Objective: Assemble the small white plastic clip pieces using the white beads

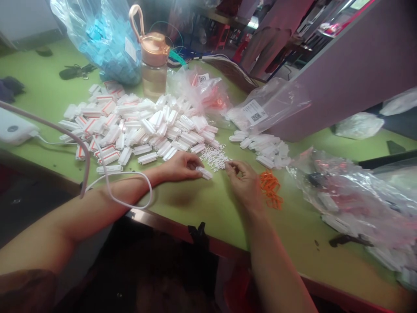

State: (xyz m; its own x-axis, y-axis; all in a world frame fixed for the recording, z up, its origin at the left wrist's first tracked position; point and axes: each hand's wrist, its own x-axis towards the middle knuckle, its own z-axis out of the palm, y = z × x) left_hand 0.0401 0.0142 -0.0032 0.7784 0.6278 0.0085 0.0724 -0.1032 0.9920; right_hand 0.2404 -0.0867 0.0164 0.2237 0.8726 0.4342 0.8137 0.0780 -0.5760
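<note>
My left hand (184,166) is closed on a small clear-white plastic housing (204,173), held just above the green tabletop (195,217). My right hand (241,178) has its thumb and index finger pinched together beside a heap of tiny white pieces (215,157); whatever sits between the fingertips is too small to make out. A large pile of white plastic housings (156,126), some with red-orange strips, lies beyond my left hand. Orange plastic frames (271,189) lie just right of my right wrist. Behind them is a smaller group of translucent white covers (265,148).
A drink bottle (154,65) stands behind the pile, next to a bag of blue parts (112,48). Plastic bags (355,187) with parts cover the right side. A white cable (151,191) loops over my left forearm. A grey partition (352,69) rises at back right.
</note>
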